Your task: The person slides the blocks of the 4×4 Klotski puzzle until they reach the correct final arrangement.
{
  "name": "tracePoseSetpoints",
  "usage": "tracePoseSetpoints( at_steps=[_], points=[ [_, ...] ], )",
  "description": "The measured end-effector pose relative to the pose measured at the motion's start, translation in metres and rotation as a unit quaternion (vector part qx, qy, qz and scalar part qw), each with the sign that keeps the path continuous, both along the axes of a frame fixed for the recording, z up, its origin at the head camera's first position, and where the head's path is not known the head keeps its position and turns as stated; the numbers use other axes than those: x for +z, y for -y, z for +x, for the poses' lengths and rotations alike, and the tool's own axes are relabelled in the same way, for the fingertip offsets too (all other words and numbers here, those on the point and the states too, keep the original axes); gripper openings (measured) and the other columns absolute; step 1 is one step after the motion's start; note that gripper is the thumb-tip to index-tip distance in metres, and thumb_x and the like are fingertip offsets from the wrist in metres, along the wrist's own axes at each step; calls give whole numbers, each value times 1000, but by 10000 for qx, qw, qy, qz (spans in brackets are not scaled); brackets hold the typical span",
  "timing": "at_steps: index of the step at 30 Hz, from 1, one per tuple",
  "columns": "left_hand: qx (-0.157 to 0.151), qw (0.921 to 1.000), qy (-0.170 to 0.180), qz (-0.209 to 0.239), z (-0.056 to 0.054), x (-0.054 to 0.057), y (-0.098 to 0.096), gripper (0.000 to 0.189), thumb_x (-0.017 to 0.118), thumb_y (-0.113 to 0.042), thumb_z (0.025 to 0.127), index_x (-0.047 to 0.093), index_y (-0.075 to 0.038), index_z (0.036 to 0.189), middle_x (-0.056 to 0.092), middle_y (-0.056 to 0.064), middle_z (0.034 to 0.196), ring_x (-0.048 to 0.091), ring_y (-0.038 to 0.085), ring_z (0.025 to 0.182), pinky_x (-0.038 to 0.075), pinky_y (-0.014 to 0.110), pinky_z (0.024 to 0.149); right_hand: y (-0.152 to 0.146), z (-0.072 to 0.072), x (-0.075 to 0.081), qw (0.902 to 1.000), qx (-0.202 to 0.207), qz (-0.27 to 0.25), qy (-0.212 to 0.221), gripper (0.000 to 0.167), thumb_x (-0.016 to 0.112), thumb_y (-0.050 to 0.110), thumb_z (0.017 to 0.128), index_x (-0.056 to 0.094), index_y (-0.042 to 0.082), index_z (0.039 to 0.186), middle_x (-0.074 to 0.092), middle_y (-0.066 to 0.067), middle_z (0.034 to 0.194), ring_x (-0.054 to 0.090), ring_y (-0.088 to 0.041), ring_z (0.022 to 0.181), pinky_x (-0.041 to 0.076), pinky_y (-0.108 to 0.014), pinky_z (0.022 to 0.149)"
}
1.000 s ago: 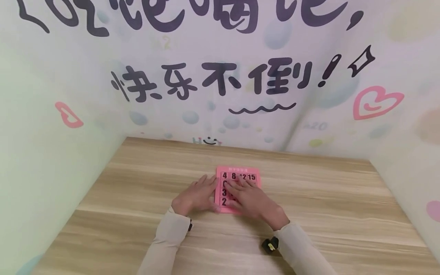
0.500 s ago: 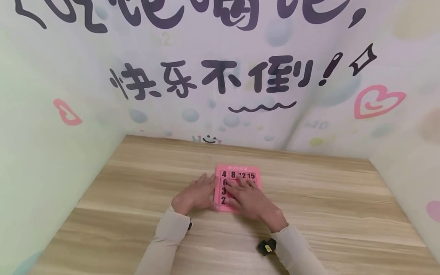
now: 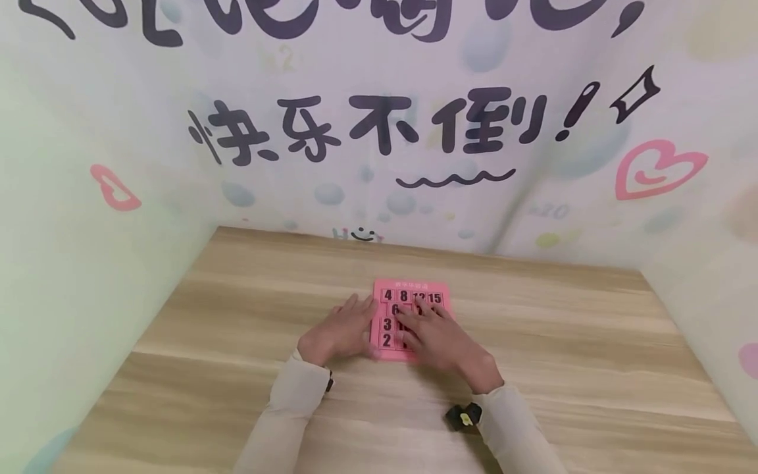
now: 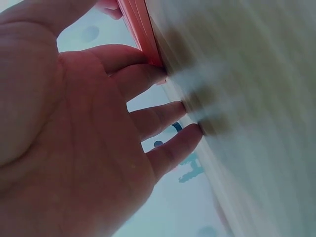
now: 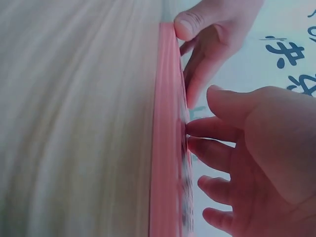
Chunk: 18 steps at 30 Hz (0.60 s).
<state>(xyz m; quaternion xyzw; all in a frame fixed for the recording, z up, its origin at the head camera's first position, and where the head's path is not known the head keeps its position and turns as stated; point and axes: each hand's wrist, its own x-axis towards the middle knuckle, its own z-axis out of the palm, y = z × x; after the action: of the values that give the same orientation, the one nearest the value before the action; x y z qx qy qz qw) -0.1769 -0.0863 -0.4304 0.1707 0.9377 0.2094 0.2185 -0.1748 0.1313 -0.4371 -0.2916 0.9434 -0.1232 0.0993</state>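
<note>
A pink number slide puzzle (image 3: 389, 325) lies flat on the table. My left hand (image 3: 340, 329) rests along its left side, fingers extended. In the left wrist view, some fingertips meet the puzzle's edge (image 4: 140, 29) while others touch the tabletop; the right wrist view has the left thumb (image 5: 187, 25) on the near corner. Over the tiles, my right hand (image 3: 441, 339) spreads its fingers, fingertips right at the number face. The 6 tile (image 3: 394, 309) stands slightly right of the 4, 3 and 2 in the left column. Several right-hand tiles are hidden under the right hand.
The wood-grain table (image 3: 237, 296) meets a printed back wall (image 3: 308, 191) and pale side walls. A black device (image 3: 464, 417) with a yellow mark sits at the right wrist; part of another dark one (image 3: 329, 380) shows at the left cuff.
The 6 tile has slid rightward, leaving a gap at the left of its row. The right fingers have shifted slightly over the tiles; the left hand stays at the puzzle's side.
</note>
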Motion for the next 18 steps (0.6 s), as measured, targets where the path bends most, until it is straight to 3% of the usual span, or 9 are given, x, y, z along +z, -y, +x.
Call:
tracePoseSetpoints(
  at_steps=[18],
  points=[
    [54, 9999, 71, 113, 1, 0, 4, 101, 77, -39, 84, 15, -8, 159, 9, 6, 166, -2, 31, 154, 6, 52, 124, -15, -9, 4, 9995, -17, -101, 315, 45, 46, 35, 105, 51, 18, 146, 42, -10, 155, 22, -40, 149, 20, -60, 119]
  ],
)
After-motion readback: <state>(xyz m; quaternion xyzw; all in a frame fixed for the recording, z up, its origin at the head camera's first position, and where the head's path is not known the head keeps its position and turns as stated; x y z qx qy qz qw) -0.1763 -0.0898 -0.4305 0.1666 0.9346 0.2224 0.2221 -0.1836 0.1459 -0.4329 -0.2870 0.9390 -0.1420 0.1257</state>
